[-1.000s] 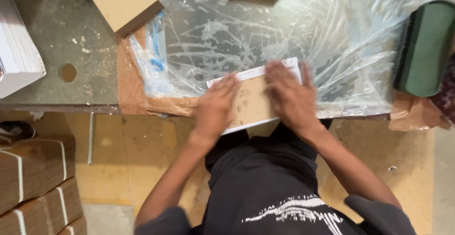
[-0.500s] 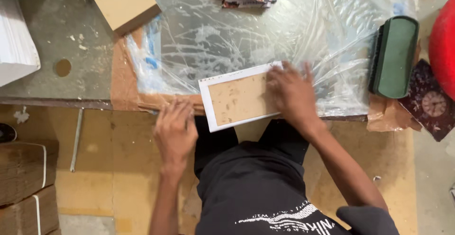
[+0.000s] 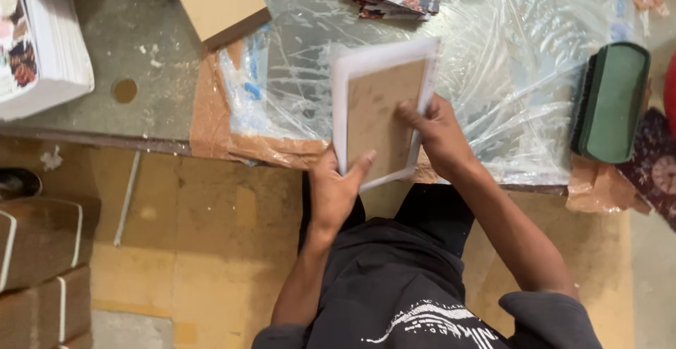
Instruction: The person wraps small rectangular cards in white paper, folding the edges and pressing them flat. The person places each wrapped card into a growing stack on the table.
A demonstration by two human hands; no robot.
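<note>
From the head view, both hands hold a brown board with a white border (image 3: 380, 113), stood lengthwise over the near edge of the desk (image 3: 141, 120). The left hand (image 3: 334, 187) grips its lower corner, thumb across the brown face. The right hand (image 3: 436, 134) clasps the right edge, fingers curled around it. Crumpled clear plastic sheeting (image 3: 507, 53) lies underneath. A green case (image 3: 611, 102) sits well to the right, and a white stack of sheets (image 3: 42, 53) far left.
</note>
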